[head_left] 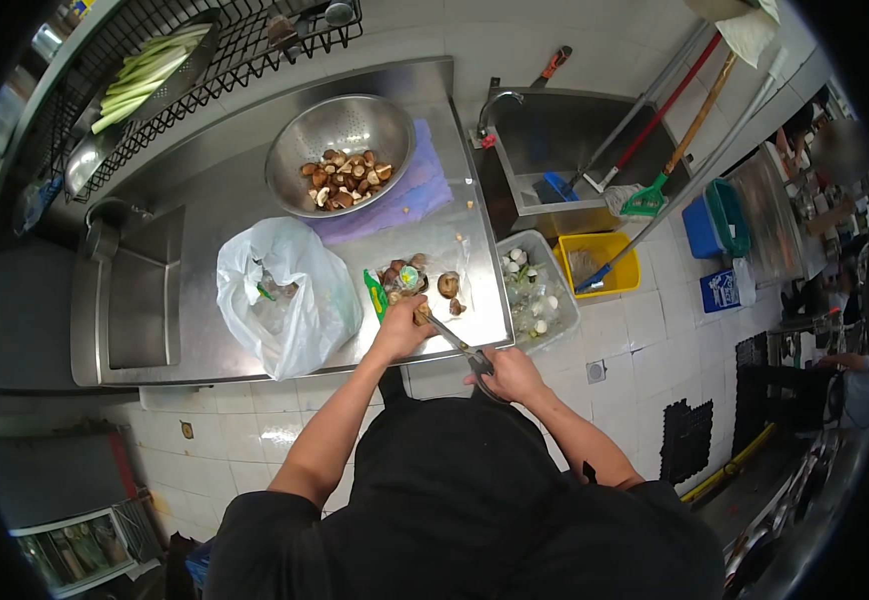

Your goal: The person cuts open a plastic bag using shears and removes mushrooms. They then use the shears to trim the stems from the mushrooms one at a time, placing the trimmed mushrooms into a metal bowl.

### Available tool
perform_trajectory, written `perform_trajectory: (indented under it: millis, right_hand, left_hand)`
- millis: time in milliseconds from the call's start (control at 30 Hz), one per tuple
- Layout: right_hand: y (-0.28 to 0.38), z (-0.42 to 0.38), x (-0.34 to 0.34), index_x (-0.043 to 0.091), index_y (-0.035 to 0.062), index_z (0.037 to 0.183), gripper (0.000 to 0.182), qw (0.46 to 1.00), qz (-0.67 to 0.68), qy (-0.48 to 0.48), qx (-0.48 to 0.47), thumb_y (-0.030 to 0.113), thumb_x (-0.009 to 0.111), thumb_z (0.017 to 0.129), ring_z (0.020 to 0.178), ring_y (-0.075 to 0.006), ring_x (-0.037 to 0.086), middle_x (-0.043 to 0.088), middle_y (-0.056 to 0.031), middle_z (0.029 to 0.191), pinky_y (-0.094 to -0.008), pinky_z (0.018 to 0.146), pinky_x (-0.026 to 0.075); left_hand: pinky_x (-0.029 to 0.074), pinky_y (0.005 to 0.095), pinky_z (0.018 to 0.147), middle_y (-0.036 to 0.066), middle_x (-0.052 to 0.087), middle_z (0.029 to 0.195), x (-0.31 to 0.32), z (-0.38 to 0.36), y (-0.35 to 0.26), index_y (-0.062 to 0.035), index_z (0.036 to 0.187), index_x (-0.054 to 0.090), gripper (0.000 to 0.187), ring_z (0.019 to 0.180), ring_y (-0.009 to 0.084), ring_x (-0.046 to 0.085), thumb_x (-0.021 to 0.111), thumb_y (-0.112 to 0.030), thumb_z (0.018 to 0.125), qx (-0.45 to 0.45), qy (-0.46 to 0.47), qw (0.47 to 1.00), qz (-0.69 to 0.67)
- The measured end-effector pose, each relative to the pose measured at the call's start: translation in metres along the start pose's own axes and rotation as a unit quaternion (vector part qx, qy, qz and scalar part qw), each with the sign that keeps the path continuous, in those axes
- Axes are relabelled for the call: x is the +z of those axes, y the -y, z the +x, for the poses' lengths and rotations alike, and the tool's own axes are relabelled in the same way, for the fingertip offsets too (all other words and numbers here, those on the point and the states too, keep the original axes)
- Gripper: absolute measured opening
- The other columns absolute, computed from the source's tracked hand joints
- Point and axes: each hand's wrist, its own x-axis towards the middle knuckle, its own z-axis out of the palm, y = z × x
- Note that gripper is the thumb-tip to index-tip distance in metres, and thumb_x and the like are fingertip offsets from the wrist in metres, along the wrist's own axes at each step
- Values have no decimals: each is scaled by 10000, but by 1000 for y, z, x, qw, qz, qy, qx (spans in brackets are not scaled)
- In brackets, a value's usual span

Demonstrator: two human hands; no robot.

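Note:
My left hand (404, 328) is closed around a brown mushroom (422, 314) over the front of the steel counter. In my right hand (513, 375) is a pair of scissors (480, 362), its blades reaching to the mushroom. Just beyond my left hand lies an opened plastic pack of mushrooms (400, 275) with green and yellow print. Loose mushrooms (449, 285) rest to its right. Further back, a steel colander (290, 150) holds several cut mushrooms (340, 185) and stands partly on a purple cloth (425, 190). A white plastic bag (295, 320) stands left of my left hand.
A clear bin (567, 305) with pale scraps stands on the floor at the counter's right end, beside a yellow bucket (625, 268). Long-handled brushes (690, 140) lean at the deep sink (555, 110). A wire rack (235, 60) overhangs the back left. People are at far right.

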Motion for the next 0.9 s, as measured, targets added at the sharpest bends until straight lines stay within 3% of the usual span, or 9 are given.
perform_trajectory:
  millis: [200, 300, 400, 467, 567, 700, 800, 867, 900]
  right_hand:
    - [-4, 5, -7, 679, -6, 812, 578, 997, 75, 18, 21, 554, 802, 740, 762, -418, 660, 668, -223, 739, -481, 717, 515]
    - [-17, 9, -2, 684, 6, 808, 547, 994, 106, 2, -10, 530, 821, 732, 730, -401, 656, 663, -207, 719, -466, 703, 515]
    - [-14, 11, -9, 668, -20, 805, 554, 988, 142, 46, 29, 494, 854, 715, 677, -332, 670, 636, -176, 657, -442, 672, 516]
    - [-3, 6, -24, 677, -32, 834, 486, 932, 299, 149, 138, 399, 876, 730, 595, -164, 592, 594, -77, 598, -367, 592, 477]
    - [-16, 8, -8, 648, -37, 782, 545, 965, 252, 66, 31, 451, 881, 717, 628, -199, 644, 574, -105, 600, -365, 606, 493]
    - [-35, 8, -2, 655, -15, 800, 518, 962, 271, 30, 35, 461, 854, 749, 612, -207, 625, 582, -98, 618, -362, 599, 485]
    - [-45, 5, -10, 660, -20, 866, 537, 943, 318, 73, 58, 477, 838, 770, 647, -187, 626, 599, -66, 646, -356, 641, 505]
    - [-51, 4, -13, 632, -50, 1055, 608, 917, 383, 107, 38, 482, 804, 816, 760, -139, 604, 615, -33, 786, -320, 726, 505]
    - [-48, 0, -15, 632, -50, 1055, 608, 919, 379, 107, 35, 482, 804, 816, 760, -139, 604, 615, -33, 786, -320, 726, 505]
  left_hand:
    - [535, 339, 768, 190, 707, 971, -9, 4, 8, 57, 1290, 588, 552, 840, 250, 682, 708, -189, 811, -63, 73, 992, -87]
    - [531, 330, 755, 177, 699, 950, 0, 7, 14, 63, 1295, 574, 553, 817, 228, 671, 697, -183, 817, -57, 12, 991, -117]
    - [506, 257, 742, 103, 691, 975, 6, 2, 1, 70, 1268, 571, 462, 824, 126, 626, 694, -80, 848, -80, -34, 996, -27]
    - [505, 254, 743, 96, 691, 977, 12, 5, 23, 70, 1273, 567, 452, 827, 127, 627, 684, -72, 860, -86, -43, 993, -71]
    - [510, 256, 770, 86, 694, 961, 10, 3, 32, 72, 1199, 620, 325, 862, 133, 639, 639, -93, 920, -88, -50, 979, -180]
    - [554, 265, 582, 77, 682, 842, 6, 1, 23, 38, 1035, 706, 253, 706, 128, 656, 599, -187, 989, -146, -112, 959, -214]
    - [551, 274, 510, 68, 669, 795, -2, 2, -15, 27, 1117, 687, 271, 568, 148, 639, 597, -196, 992, -206, -92, 959, -171]
    - [553, 270, 542, 66, 671, 829, -7, 4, -25, 23, 1172, 663, 278, 615, 148, 653, 589, -175, 992, -221, -91, 946, -219]
    - [554, 266, 574, 65, 674, 863, -10, 6, -28, 18, 1226, 639, 297, 661, 148, 666, 582, -154, 991, -233, -87, 932, -264]
